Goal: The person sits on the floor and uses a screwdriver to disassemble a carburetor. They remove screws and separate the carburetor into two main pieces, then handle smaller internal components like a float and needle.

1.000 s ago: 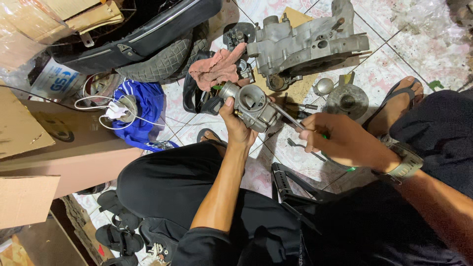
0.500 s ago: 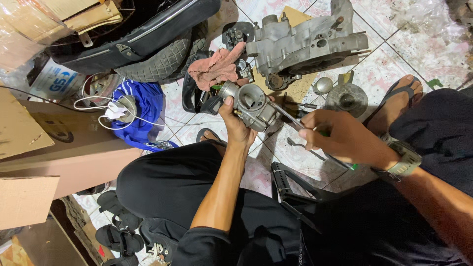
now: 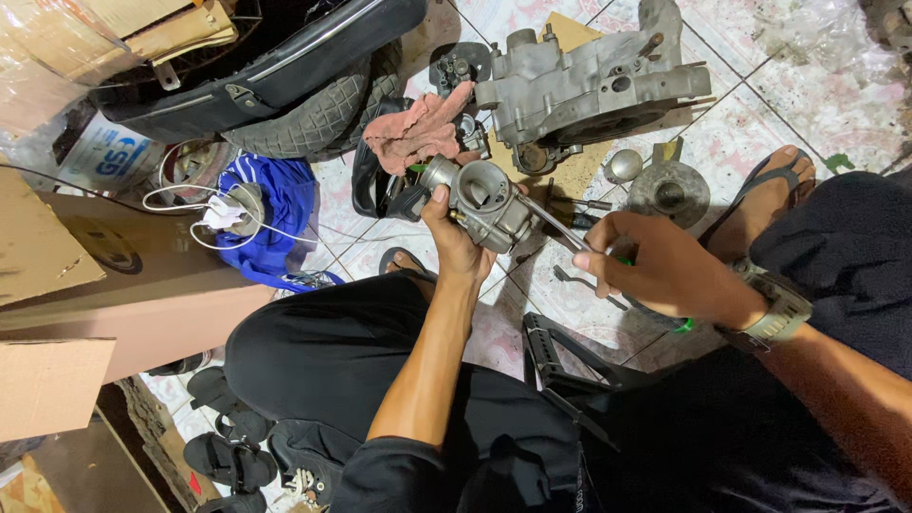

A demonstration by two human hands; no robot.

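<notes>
My left hand [image 3: 458, 245] grips a grey metal carburetor [image 3: 486, 199] from below and holds it up over my lap. My right hand [image 3: 655, 271] holds a screwdriver [image 3: 556, 223] with a green handle; its metal shaft runs up and left and its tip touches the carburetor's right side. A watch sits on my right wrist [image 3: 774, 309]. I sit on a tiled floor in dark trousers, with my sandalled foot [image 3: 765, 195] stretched out to the right.
A grey engine casing [image 3: 589, 85] lies on cardboard behind the carburetor, with a pink rag [image 3: 418, 133] beside it. A tyre [image 3: 304, 119], a black seat [image 3: 266, 66], blue cloth [image 3: 271, 214] and cardboard boxes [image 3: 104, 275] crowd the left. A round metal part [image 3: 668, 193] lies right.
My right hand has shifted slightly left and down along the screwdriver. The carburetor stays held in about the same place.
</notes>
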